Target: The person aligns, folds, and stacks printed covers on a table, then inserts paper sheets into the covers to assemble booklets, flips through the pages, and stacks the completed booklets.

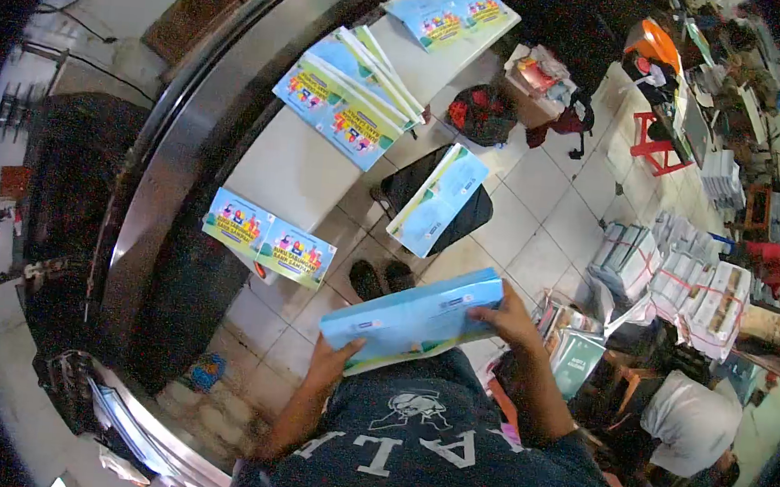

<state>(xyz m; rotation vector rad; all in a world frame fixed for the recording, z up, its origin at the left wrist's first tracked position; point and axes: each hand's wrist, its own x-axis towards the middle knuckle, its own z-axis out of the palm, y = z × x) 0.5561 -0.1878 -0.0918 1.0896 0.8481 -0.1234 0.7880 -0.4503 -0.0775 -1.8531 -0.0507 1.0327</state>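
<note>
Both of my hands are closed on one stack of light blue printed booklet covers, held level in front of my shirt. My left hand grips the near left corner, thumb on top. At the right end my right hand pinches the stack, its thumb also on the upper face and its other fingers hidden underneath. Ahead, a single blue cover sheet rests on a black stool seat. To the left, a colourful cover sheet lies on the near end of a long white table.
Farther along the table are a fanned pile of covers and another pile. Bundled paper stacks stand on the right, near a person in a white shirt. A red stool and a cardboard box stand farther back.
</note>
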